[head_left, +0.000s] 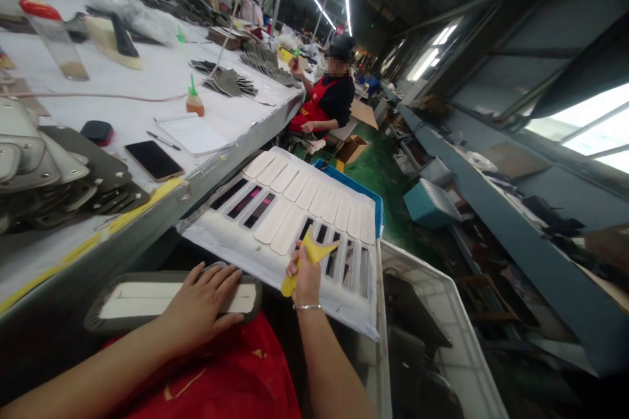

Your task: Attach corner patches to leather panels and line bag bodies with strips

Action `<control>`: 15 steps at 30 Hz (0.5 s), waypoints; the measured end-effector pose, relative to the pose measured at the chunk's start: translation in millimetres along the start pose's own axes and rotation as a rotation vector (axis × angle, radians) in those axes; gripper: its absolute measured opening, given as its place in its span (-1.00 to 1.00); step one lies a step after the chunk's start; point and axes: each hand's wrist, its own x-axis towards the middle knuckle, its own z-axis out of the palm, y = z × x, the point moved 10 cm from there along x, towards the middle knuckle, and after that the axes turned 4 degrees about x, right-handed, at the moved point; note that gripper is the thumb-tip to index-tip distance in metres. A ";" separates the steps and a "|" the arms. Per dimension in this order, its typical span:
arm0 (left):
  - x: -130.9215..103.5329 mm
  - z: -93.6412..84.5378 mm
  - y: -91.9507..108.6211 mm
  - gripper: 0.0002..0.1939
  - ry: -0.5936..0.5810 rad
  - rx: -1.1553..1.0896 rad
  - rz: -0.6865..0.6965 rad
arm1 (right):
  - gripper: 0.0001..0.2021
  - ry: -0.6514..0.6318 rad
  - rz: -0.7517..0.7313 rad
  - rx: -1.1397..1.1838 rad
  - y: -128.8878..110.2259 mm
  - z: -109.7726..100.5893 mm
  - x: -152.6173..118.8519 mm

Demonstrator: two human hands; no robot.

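Observation:
My left hand [209, 304] lies flat with its fingers spread on a long rounded panel [140, 298], which has a dark padded edge and a pale strip down its middle. My right hand [308, 278] is closed round a yellow tool [317, 252] with a flared, notched end, like a scraper. This tool is over a white board [240, 239] that carries rows of pale, rounded, elongated pieces [307, 195]. Among those pieces, several long slots show dark or pink strips [259, 211]. The panel rests at my lap, against a red apron.
On the bench [122, 108] at left are a phone [154, 160], a notebook [194, 134] with a pen, a small bottle [194, 103], a brush [97, 133] and stacked grey pieces [73, 170]. A white crate [442, 301] stands at right. A co-worker [327, 95] sits ahead.

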 end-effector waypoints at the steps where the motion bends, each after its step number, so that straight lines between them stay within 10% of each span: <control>1: 3.9 2.9 1.5 -0.22 -0.027 -0.021 0.014 | -0.64 -0.017 -0.010 0.023 -3.2 -0.1 -7.5; 7: 11.0 14.1 -1.6 -0.07 -0.121 -0.061 0.089 | -0.66 -0.041 0.029 0.101 23.3 19.5 -61.5; 15: 8.5 12.2 -1.5 -0.09 -0.124 -0.024 0.091 | -0.57 0.046 0.050 0.081 39.6 20.4 -69.6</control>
